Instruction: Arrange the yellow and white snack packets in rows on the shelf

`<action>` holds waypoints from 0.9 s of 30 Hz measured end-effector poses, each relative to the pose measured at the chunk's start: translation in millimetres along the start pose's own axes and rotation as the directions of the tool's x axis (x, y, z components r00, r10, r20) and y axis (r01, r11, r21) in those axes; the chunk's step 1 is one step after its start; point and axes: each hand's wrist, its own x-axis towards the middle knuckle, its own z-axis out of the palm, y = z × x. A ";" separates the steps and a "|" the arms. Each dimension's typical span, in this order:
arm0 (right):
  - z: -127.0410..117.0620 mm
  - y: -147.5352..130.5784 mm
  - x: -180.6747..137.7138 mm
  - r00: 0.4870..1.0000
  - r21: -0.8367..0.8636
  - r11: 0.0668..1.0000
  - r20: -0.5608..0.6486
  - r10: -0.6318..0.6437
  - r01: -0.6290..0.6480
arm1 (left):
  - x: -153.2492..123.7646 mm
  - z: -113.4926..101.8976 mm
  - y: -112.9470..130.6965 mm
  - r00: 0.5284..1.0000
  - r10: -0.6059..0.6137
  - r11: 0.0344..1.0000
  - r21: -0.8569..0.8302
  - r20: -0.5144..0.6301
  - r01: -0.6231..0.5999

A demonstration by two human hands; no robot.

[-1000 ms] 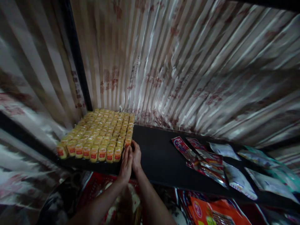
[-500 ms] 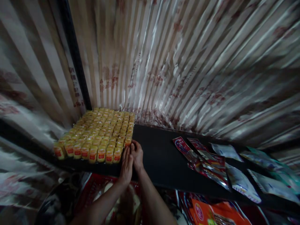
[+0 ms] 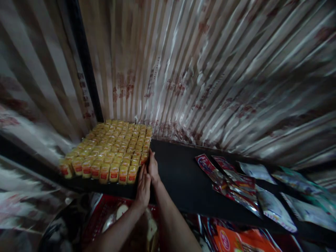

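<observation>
A corrugated wall (image 3: 210, 70) fills the upper frame, with a black post (image 3: 84, 70) at upper left. On the dark shelf (image 3: 181, 182), right of centre, red sachets (image 3: 225, 175) overlap; white pouches (image 3: 273, 208) and green pouches (image 3: 296, 180) lie further right. Orange packets (image 3: 236, 239) sit below at lower right.

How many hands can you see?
2. The left hand lies at the black shelf front edge beside the yellow packets; the right hand sits just beyond it, against them. No others show.
</observation>
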 end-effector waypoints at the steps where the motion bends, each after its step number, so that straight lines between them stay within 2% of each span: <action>1: -0.7 0.9 0.2 1.000 -0.005 1.000 -0.003 0.000 0.000 | -0.2 0.3 -0.2 1.000 0.002 1.000 0.003 0.003 -0.002; 8: -3.3 2.1 4.9 1.000 -0.045 0.999 0.010 -0.019 0.019 | -1.1 0.0 -1.5 1.000 0.007 0.999 0.031 -0.001 -0.007; 14: -11.8 -6.9 -17.7 0.989 -0.001 1.000 -0.149 0.009 -0.009 | -7.4 -4.6 11.4 0.995 0.095 0.989 0.116 0.001 -0.095; 17: -20.3 -15.4 -49.7 0.979 0.064 0.998 -0.204 0.008 0.005 | -20.0 -12.7 18.7 0.975 0.216 0.946 0.236 0.061 -0.224; 21: -37.8 -20.6 -110.2 0.963 0.094 0.996 -0.269 0.021 0.005 | -54.9 -31.4 15.2 0.926 0.326 0.844 0.381 0.193 -0.377; 24: -51.3 -11.5 -158.6 0.972 0.003 1.000 -0.235 0.028 -0.028 | -87.2 -47.2 -7.6 0.911 0.289 0.810 0.432 0.294 -0.396; 27: -60.5 10.1 -197.1 0.986 -0.164 0.976 -0.112 0.123 -0.140 | -112.5 -60.4 -46.2 0.925 0.117 0.838 0.464 0.361 -0.287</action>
